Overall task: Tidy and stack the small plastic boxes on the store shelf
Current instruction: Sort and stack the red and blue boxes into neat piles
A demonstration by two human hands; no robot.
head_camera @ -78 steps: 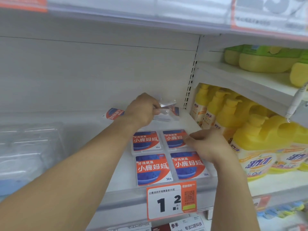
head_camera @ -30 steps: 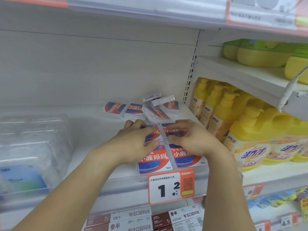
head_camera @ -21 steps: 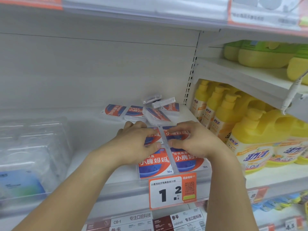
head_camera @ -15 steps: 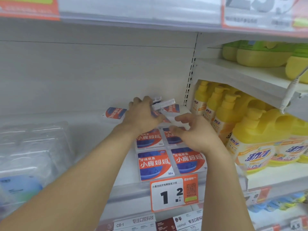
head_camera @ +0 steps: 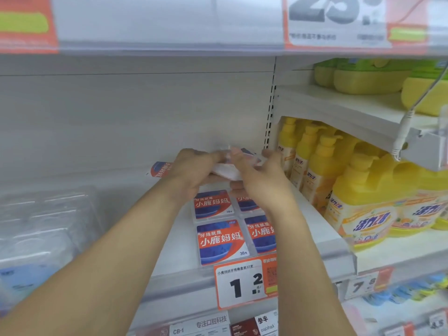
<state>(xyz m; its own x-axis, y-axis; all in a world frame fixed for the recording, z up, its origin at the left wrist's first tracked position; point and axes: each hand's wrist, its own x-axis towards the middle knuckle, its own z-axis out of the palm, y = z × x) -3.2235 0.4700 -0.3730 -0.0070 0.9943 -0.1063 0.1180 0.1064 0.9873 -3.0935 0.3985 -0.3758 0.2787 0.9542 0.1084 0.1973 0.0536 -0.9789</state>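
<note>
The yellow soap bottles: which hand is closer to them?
Right. The right hand reaches in just beside the yellow soap bottles, while the left hand is farther over, with the right hand between.

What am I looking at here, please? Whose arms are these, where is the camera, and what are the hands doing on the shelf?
There is no machine. A person wears one camera on the head, looking forward and down, so both arms reach in from below. The left hand and right hand meet at the back of the store shelf and hold small plastic boxes between them. Nearer lie four tidy boxes, flat, two by two. One loose box lies further left. Yellow bottles stand to the right.
</note>
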